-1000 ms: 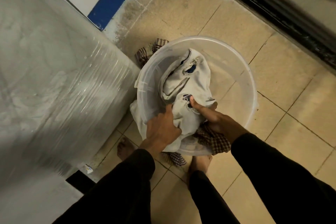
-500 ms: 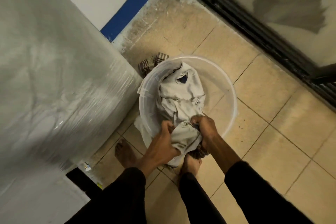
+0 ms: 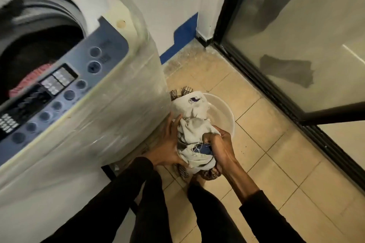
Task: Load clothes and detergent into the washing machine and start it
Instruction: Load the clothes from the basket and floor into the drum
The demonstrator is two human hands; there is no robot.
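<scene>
A torn, off-white garment [image 3: 194, 122] is bunched above a clear plastic basin [image 3: 227, 116] on the tiled floor. My left hand [image 3: 167, 148] grips its left side and my right hand [image 3: 219, 146] clutches its lower right part, together with dark blue cloth. Checked brown fabric [image 3: 209, 173] hangs under the bundle, and more checked cloth [image 3: 180, 91] peeks out behind the basin. At the left stands a top-loading washing machine [image 3: 110, 124] wrapped in plastic film. Its drum [image 3: 33, 55] is open, with reddish clothing [image 3: 29, 81] inside. A blue control panel [image 3: 65, 89] runs along its front edge.
A black-framed glass door [image 3: 296, 55] runs along the right side. A white wall with a blue skirting strip [image 3: 183, 39] is behind the basin. My dark sleeves and legs fill the bottom of the view, with a bare foot below the bundle.
My hands have gathered the pale garment and raised it out of the basin. The view has tilted up, so the washer's open drum and control panel now show.
</scene>
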